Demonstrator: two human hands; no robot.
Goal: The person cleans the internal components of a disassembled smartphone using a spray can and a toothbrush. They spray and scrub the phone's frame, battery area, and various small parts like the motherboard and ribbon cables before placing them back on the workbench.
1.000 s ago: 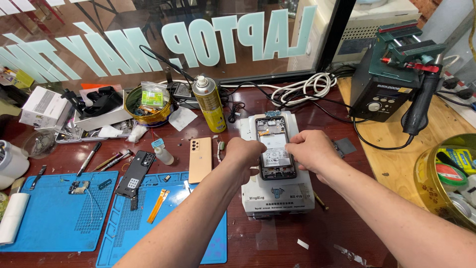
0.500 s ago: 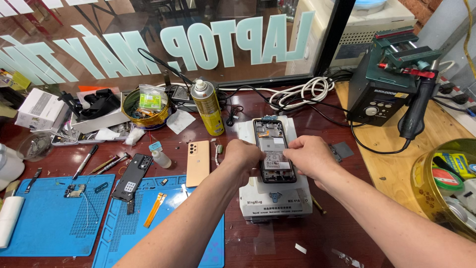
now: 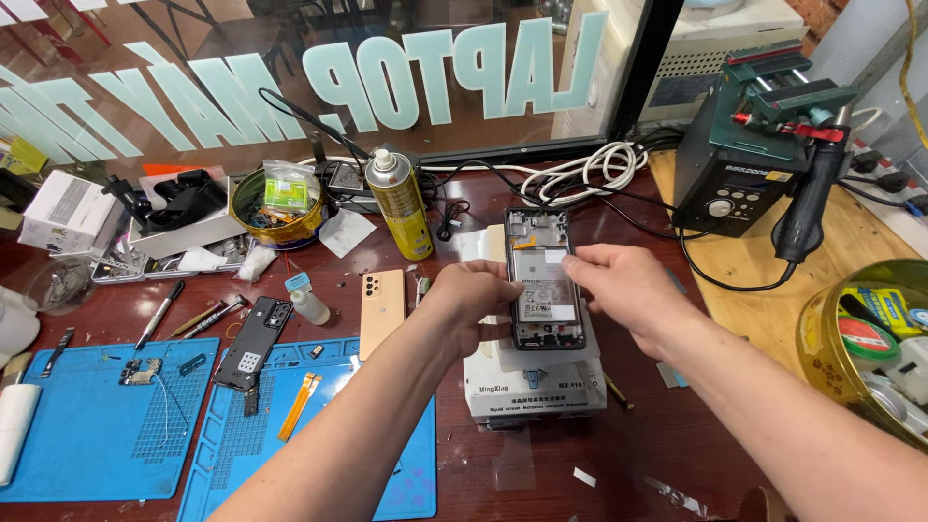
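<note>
- The opened black smartphone with its back removed (image 3: 544, 280) lies lengthwise on the white box-shaped heating plate machine (image 3: 534, 385), near the middle of the dark red wooden table (image 3: 619, 454).
- The left hand (image 3: 476, 302) presses against the phone's left edge, fingers curled; the right hand (image 3: 619, 285) grips the right edge, thumb and fingertips over the pale battery area. Both are clamped on the phone, one on each side.
- Just left of the machine lies a peach-coloured phone back cover (image 3: 382, 309), and beyond it a small clear bottle with a light blue cap (image 3: 304, 300).
- A gold spray can with a white nozzle (image 3: 398, 203) stands upright behind the hands.
- A black phone with a white sticker (image 3: 251, 340) rests across the upper edge of the blue silicone work mats (image 3: 97, 425); an orange flex ribbon (image 3: 295, 406) lies on the mats.
- A round gold tin (image 3: 275, 208) holds a green-and-white packet and small parts.
- At the far right, another round gold tin (image 3: 870, 353) contains tape rolls and coloured packets.
- A dark green soldering station with a black hot-air handle (image 3: 764, 145) sits on a pale wooden board, coiled white cable (image 3: 580, 174) beside it.
- A white cardboard box (image 3: 68, 208) stands far left.
- Large pale blue lettering runs across the glass pane (image 3: 290, 77) behind.
</note>
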